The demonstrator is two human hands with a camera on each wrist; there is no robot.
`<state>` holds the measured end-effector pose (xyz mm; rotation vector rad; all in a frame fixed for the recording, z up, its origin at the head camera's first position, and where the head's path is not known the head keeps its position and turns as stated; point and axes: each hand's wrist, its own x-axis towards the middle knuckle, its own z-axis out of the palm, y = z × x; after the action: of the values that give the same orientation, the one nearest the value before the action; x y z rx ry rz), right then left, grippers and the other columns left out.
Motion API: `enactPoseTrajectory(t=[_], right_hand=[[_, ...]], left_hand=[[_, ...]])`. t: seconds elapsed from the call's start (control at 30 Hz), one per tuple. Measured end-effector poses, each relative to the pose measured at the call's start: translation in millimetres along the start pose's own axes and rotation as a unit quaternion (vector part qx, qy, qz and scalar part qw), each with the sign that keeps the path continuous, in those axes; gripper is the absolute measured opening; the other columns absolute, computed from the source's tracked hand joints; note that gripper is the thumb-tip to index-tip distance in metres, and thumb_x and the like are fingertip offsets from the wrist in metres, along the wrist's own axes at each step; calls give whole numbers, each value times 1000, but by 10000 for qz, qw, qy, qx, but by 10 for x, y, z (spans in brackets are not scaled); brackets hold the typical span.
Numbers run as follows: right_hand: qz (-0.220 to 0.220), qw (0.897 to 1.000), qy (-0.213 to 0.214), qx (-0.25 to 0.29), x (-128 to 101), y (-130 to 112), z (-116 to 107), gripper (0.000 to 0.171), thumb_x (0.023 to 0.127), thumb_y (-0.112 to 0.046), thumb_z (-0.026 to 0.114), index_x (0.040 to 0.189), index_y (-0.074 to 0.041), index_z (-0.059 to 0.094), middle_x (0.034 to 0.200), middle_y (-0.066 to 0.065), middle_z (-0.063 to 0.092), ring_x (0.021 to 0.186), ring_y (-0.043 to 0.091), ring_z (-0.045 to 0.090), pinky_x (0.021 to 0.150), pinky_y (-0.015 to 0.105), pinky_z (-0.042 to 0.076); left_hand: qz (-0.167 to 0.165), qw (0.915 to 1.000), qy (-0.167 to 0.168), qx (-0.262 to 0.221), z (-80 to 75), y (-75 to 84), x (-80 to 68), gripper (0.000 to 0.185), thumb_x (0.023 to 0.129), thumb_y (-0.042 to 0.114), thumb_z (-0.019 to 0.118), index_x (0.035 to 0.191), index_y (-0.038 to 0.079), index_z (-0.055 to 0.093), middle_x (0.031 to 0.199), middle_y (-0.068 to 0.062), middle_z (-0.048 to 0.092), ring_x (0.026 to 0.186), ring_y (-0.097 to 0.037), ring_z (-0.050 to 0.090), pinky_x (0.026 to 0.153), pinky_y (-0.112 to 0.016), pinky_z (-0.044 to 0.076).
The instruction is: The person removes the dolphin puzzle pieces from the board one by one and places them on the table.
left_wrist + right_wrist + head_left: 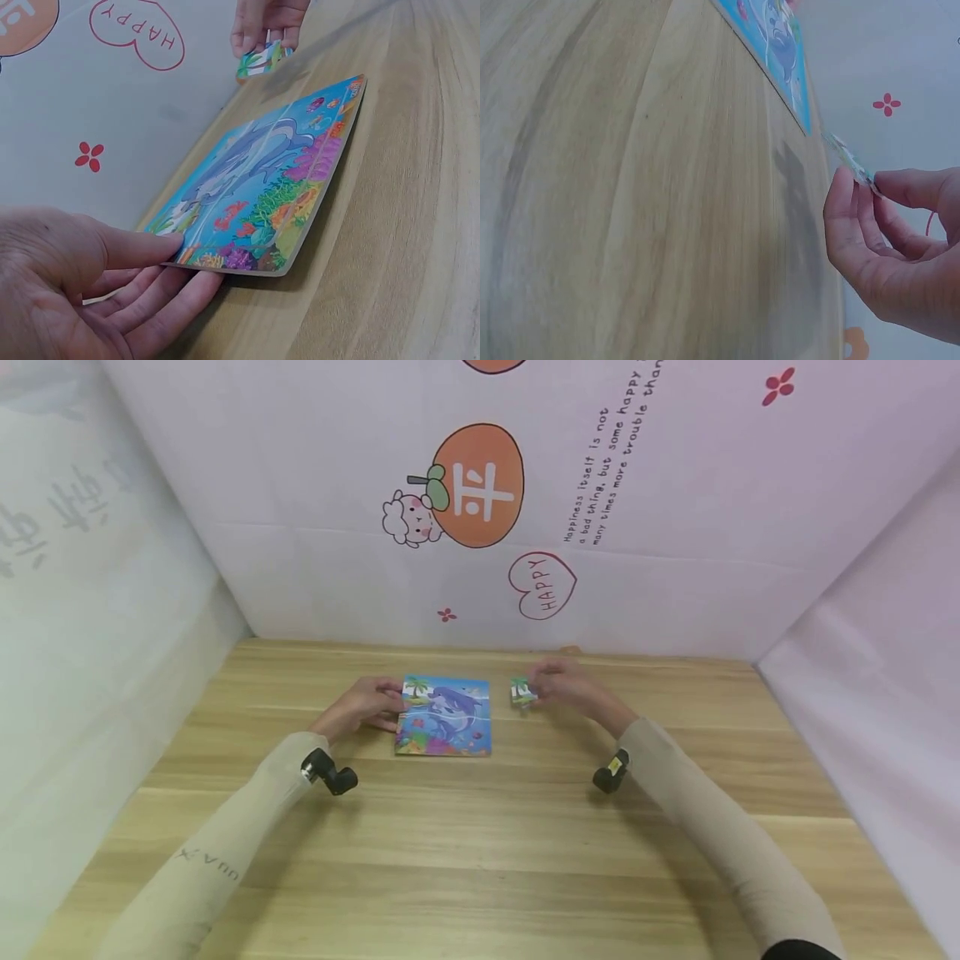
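A blue dolphin puzzle board (450, 727) lies in front of my left hand (366, 703). In the left wrist view, this hand holds the board's near edge, thumb (146, 247) on top and fingers at the underside. Dolphins, coral and a palm tree are printed on the board, with thin seam lines across it. To the right, my right hand (572, 687) pinches a small puzzle piece (521, 692) with a palm tree on it. The right wrist view shows that piece (853, 161) edge-on between thumb and fingertips, off the table; its shadow falls on the wood.
The wooden table (480, 843) ends at a printed white cloth wall (337, 585) just behind the board and hands. Pale cloth walls also stand at left (97, 610) and right (877, 693).
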<state>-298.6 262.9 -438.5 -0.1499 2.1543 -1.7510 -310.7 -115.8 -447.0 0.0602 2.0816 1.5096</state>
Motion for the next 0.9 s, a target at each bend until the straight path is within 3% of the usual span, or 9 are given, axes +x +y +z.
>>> enactPoseTrajectory(t=[0.27,0.53,0.77,0.9], right_hand=[[402,9983,279,-318,-77,-39,6,29,103,5,56,129,17,52,109,15,66,88,14,69,95,35,65],[409,9975,537,-226,54,115,27,19,100,4,62,117,11,59,98,10,69,78,12,70,81,28,67],[263,9919,932,-818,31,52,173,23,102,5,59,122,17,58,113,29,67,78,17,70,78,30,68],[177,9839,1165,-1342,62,85,211,19,102,3,61,117,15,62,109,28,69,79,18,69,69,25,66]], left_hand=[[208,9994,-171,-194,-39,-117,34,59,102,2,65,154,-8,39,130,-20,54,93,-17,71,81,-31,68],[203,9995,-116,-196,-44,-148,48,60,103,4,65,156,-6,39,132,-19,53,96,-19,70,81,-30,68],[248,9995,-105,-172,-31,-143,39,58,103,5,65,154,-6,40,130,-19,54,95,-17,70,79,-28,68],[185,9997,-56,-163,-23,-122,21,57,103,5,65,153,-6,42,130,-19,55,90,-15,70,78,-28,68]])
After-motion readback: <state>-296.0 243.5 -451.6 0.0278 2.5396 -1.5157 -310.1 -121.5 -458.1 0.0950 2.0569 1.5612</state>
